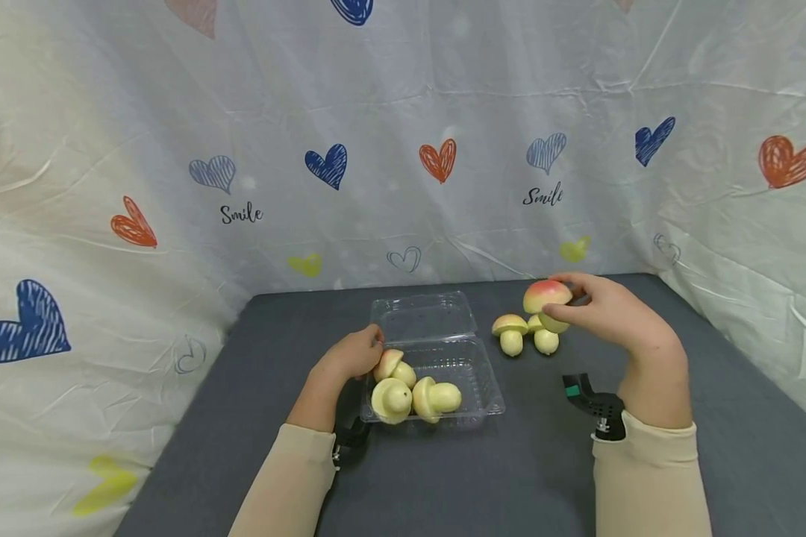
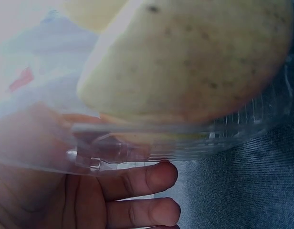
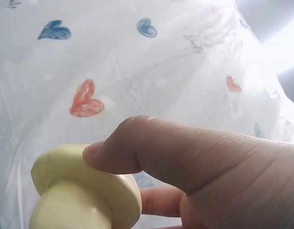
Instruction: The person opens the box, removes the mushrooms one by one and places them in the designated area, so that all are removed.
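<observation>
My right hand (image 1: 614, 313) holds up a toy mushroom (image 1: 546, 295) with a red-and-yellow cap. In the right wrist view the thumb presses on the pale underside of its cap, beside the thick stem (image 3: 70, 207). Under it, two more toy mushrooms (image 1: 511, 335) stand upright on the table, close together. My left hand (image 1: 354, 353) grips the left side of a clear plastic box (image 1: 486, 377), with fingers (image 2: 156, 179) outside the wall in the left wrist view. Three mushrooms (image 1: 391, 399) lie inside, at the box's left and front.
The box's hinged lid (image 1: 423, 317) lies back, away from me. A dark grey cloth covers the table (image 1: 483, 485). White sheeting (image 1: 376, 89) printed with hearts hangs behind and along both sides. Black wrist mounts (image 1: 601, 406) are strapped below both hands.
</observation>
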The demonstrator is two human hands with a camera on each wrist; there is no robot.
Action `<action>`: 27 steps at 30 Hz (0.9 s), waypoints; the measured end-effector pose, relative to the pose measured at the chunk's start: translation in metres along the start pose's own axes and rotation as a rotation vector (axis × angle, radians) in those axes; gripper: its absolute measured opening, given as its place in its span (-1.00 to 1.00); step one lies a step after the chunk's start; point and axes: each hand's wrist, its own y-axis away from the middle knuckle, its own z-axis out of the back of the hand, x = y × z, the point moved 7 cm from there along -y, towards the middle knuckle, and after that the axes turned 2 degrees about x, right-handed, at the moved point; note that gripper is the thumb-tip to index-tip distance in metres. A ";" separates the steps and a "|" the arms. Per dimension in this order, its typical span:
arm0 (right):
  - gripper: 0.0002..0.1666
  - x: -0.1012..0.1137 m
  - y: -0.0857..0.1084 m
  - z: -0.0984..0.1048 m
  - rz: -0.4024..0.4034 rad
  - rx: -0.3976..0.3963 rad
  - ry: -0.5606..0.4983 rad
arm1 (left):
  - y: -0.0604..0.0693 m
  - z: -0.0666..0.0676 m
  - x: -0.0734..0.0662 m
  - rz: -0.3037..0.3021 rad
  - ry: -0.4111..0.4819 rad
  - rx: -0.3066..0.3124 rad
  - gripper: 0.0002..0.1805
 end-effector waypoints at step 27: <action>0.14 -0.079 -0.005 0.016 -0.208 -0.094 -0.036 | -0.001 0.000 -0.001 -0.012 -0.013 -0.002 -0.74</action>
